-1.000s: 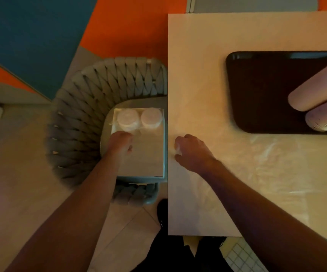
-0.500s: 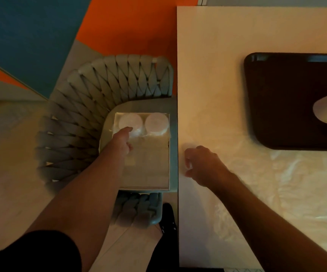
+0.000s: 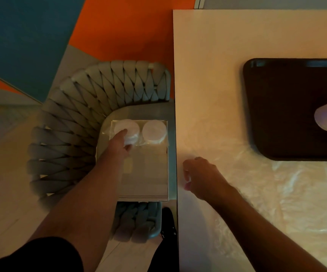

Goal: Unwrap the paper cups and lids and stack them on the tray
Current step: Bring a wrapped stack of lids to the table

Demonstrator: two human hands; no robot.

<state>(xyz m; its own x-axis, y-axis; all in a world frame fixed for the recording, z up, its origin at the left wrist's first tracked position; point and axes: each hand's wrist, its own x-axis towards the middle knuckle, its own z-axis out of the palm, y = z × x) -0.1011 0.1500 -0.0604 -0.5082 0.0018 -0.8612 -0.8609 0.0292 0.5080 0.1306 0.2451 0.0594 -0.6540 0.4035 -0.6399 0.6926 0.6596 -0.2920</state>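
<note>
The left hand reaches toward twelve o'clock, arm extended, fingers curling in a grip. The right hand rests loosely curled, knuckles up.

We see a pale table filling the right side; left of the table, pushed against its edge, stands a grey woven chair; on the chair's seat, beside the table edge, lies a flat cardboard box; beyond the chair, left of the table's far corner, the floor is orange, with a teal panel further left; crinkled clear plastic film covers the table's near part.
</note>
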